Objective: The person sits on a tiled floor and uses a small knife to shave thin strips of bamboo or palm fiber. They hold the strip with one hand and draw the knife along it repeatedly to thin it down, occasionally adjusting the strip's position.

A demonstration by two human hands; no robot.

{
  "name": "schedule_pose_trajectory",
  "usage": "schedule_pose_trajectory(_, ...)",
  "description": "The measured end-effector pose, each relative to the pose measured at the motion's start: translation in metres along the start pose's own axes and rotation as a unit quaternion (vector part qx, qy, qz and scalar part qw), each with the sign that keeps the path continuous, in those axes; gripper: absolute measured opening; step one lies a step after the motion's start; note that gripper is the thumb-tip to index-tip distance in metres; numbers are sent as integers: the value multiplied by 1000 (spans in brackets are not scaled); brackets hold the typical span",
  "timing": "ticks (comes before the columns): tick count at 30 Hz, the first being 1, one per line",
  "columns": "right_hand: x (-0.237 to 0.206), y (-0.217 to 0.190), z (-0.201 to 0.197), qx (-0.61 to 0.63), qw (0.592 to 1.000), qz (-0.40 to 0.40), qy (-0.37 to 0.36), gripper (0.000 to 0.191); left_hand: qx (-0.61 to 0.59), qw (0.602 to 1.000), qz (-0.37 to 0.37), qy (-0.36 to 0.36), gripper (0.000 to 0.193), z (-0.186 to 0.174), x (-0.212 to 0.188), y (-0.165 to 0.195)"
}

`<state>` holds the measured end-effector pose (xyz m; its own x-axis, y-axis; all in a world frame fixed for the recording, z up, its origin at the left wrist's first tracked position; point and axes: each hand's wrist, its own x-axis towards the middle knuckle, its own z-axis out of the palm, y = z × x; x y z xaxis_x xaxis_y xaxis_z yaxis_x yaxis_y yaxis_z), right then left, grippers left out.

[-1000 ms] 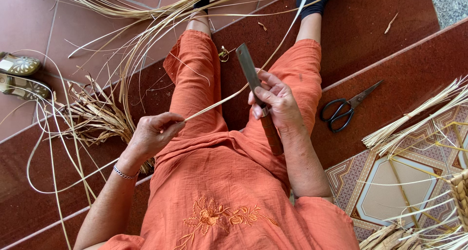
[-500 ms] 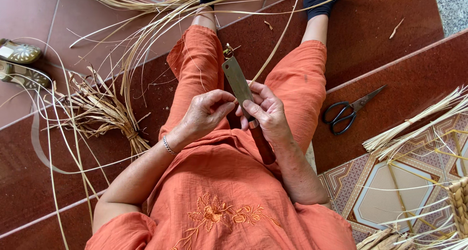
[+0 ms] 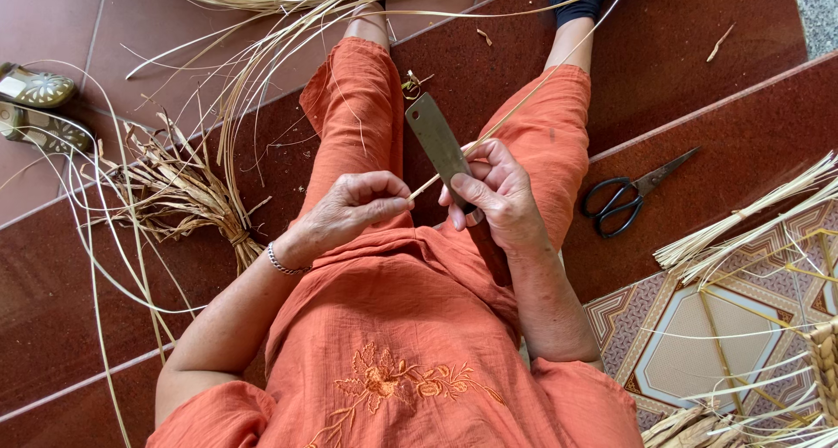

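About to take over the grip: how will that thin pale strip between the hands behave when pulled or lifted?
The strip probably flexes easily: loose ones on the floor lie in wide curves. It looks light, pinched by just the left hand fingertips. Against the blade in the right hand, it may split or snap.
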<state>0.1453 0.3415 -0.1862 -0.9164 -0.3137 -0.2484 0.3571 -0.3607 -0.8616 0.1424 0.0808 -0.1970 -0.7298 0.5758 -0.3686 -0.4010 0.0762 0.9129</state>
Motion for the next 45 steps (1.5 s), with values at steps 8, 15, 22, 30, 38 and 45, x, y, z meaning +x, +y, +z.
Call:
schedule_pose_trajectory(8,-1,-8,-8,3,1000,-7,9,21,-10,1000,-22,5,19,-3,-13,8)
schedule_pose_trajectory(15,1,-12,-19,17,999,-25,31,21,-40,999,-28,3,19,-6,-26,10)
schedule_pose_trajectory(22,1,-19,-30,-6,999,-33,42,19,-21,999,-32,-2,19,-11,-33,4)
schedule_pose_trajectory(30,0,-33,-42,-18,997,-47,53,19,-19,999,6,-26,20,-25,-39,-13)
schedule_pose_trajectory(38,-3,-51,-55,-13,994,-86,66,17,-5,1000,-17,-10,20,-36,-51,-28)
schedule_pose_trajectory(45,-6,-64,-67,-24,990,-103,98,18,-11,1000,-13,-6,19,-40,-55,-35)
